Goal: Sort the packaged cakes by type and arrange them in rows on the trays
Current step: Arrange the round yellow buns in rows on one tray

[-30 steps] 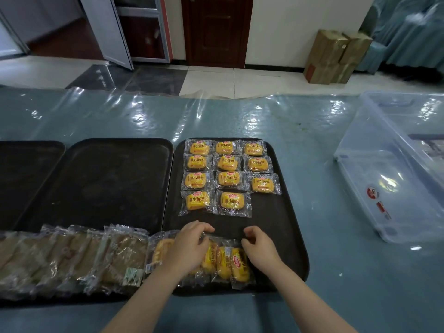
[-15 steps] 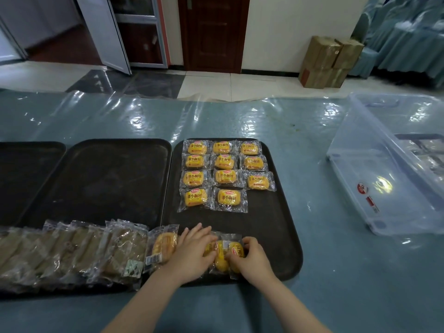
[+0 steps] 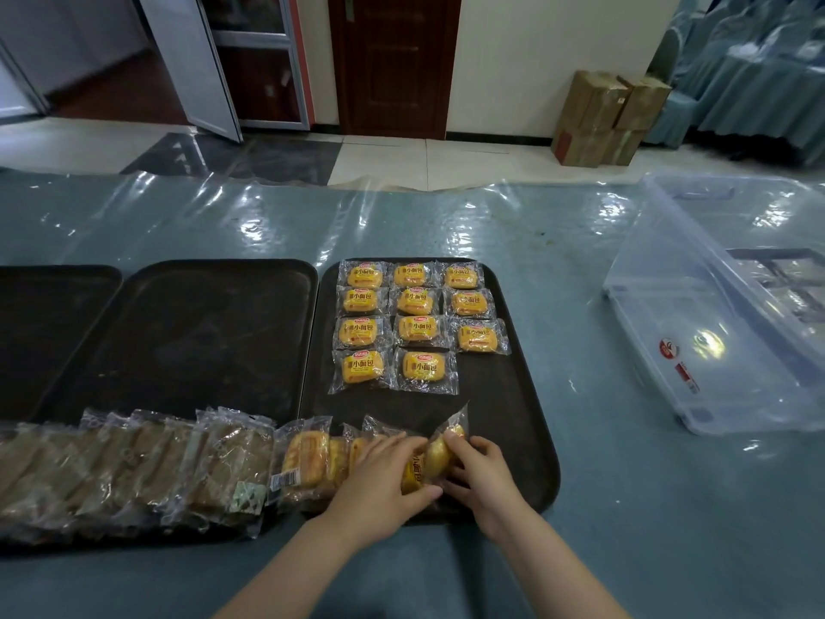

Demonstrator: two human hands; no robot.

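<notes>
Several yellow packaged cakes (image 3: 417, 300) lie in rows at the far end of the right black tray (image 3: 527, 395). At its near edge stands a bunch of the same yellow cakes on edge (image 3: 308, 457). My left hand (image 3: 379, 480) lies over this bunch with fingers fairly straight. My right hand (image 3: 480, 473) grips the rightmost yellow cake (image 3: 439, 453), which is tilted up out of the bunch. A row of brown packaged cakes (image 3: 134, 466) leans along the near edge of the middle black tray (image 3: 201, 332).
A third black tray (image 3: 49, 323) lies at the far left. A clear plastic bin (image 3: 723, 332) on its side sits on the table at the right. The table wears a shiny plastic sheet (image 3: 580, 261). Cardboard boxes (image 3: 607, 118) stand on the floor beyond.
Both hands closed in on the bunch of yellow cakes at the tray's near edge. My right hand took hold of the rightmost cake and tipped it upward.
</notes>
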